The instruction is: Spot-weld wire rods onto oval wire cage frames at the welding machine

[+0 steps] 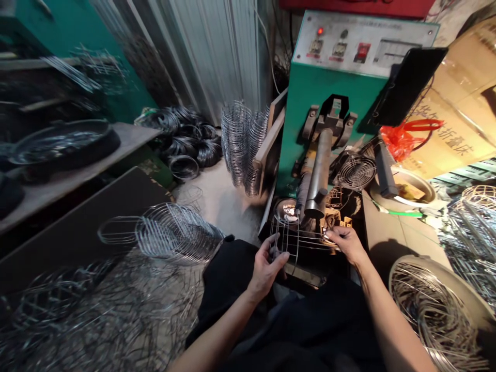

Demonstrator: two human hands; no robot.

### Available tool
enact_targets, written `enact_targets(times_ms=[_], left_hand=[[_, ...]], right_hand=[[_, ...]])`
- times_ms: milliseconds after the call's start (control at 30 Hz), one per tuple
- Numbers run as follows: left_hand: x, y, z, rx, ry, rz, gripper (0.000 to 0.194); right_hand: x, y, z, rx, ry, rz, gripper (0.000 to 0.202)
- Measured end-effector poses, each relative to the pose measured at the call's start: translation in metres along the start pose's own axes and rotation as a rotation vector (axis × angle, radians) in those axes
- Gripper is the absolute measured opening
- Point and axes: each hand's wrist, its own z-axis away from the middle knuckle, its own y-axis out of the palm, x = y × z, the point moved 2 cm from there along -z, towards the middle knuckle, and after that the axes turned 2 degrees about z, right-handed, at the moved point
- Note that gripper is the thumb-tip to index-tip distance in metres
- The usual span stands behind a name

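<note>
Your left hand [267,263] and right hand [346,242] each grip one end of the wire cage [298,238], held under the welder's arm [318,175]. It looks light, springy, thin wire, likely to bend. Keep your hold on the end rings, not the mid-span wires.

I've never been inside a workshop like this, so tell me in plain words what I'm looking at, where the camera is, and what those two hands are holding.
The camera sits on a person's head, looking down at their own hands. The left hand and the right hand each grip one side of a small wire frame, holding it under the grey metal arm of a green machine with a control panel on top. A small fan sits beside it. To the left lie finished wire baskets, a stack of bent wire pieces and dark wire rings.
</note>
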Motion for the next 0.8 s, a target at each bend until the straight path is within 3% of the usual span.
enact_targets(times_ms=[333,800], left_hand=[[-0.003,0.008,-0.006,-0.025,-0.008,0.016,0.073],[0.009,0.005,-0.017,-0.009,-0.003,0.000,0.070]], right_hand=[[0.013,-0.006,-0.004,-0.001,0.040,0.021,0.063],[0.015,-0.011,-0.009,-0.026,0.032,0.039,0.065]])
